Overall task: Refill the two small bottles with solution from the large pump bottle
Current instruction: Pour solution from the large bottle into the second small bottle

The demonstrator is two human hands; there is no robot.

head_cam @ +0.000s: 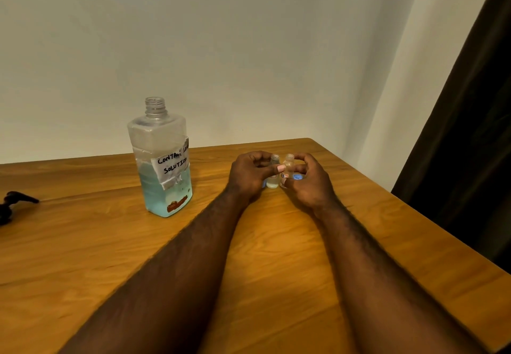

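The large clear bottle stands uncapped on the wooden table, about half full of blue solution, with a handwritten paper label. To its right, two small clear bottles stand side by side with open necks. My left hand grips the left small bottle, which holds pale liquid. My right hand grips the right small bottle. A blue cap lies on the table behind my right hand's fingers.
The black pump head lies on the table at the far left. A white wall stands behind, and a dark curtain hangs at the right past the table's edge.
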